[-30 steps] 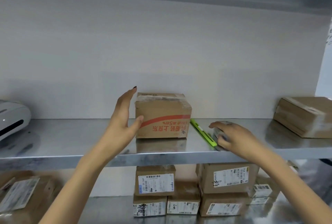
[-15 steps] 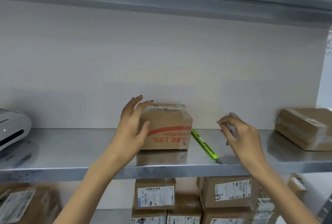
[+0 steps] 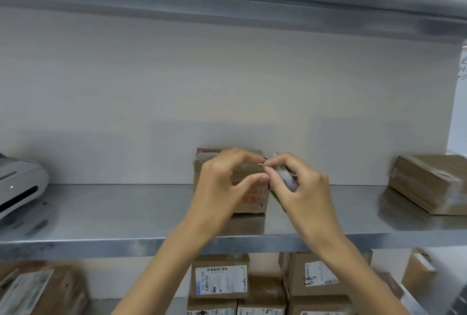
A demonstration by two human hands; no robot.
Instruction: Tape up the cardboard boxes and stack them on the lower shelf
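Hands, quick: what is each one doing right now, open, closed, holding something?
Left hand: closed, thumb and forefinger pinching at the tape roll, seemingly its loose end.
Right hand: closed, holding the tape roll.

You face a steel shelf point(image 3: 101, 216) with a small cardboard box point(image 3: 249, 201), red-printed, standing at its middle. At nine o'clock from that box, well apart, sits a white device point(image 3: 20, 188). At three o'clock, also well apart, lies a flat brown parcel point(image 3: 429, 183). Just beside the box at three o'clock lies a green cutter point(image 3: 274, 194), mostly hidden. At six o'clock, labelled boxes point(image 3: 219, 279) stand stacked on the lower shelf point(image 3: 99, 308).
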